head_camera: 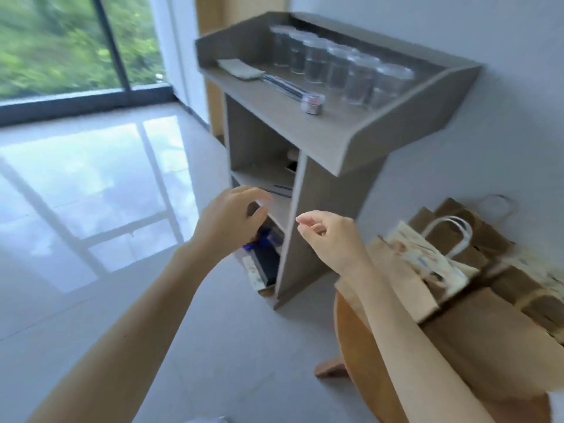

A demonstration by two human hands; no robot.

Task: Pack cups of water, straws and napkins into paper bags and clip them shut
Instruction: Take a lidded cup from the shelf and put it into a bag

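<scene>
cups [335, 67] on grey stand [317, 138] nr window [61, 41]

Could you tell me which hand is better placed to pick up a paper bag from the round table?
Probably the right hand: it hangs empty just beside the paper bags on the round table, while the left hand, also empty, is farther off before the grey stand.

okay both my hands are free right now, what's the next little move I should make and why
Probably reach your right hand to the paper bags piled on the round table and take one. Both it and your left hand hold nothing, the bags lie nearest that hand, and the cups wait on the grey stand, so a bag seems needed first.
</scene>
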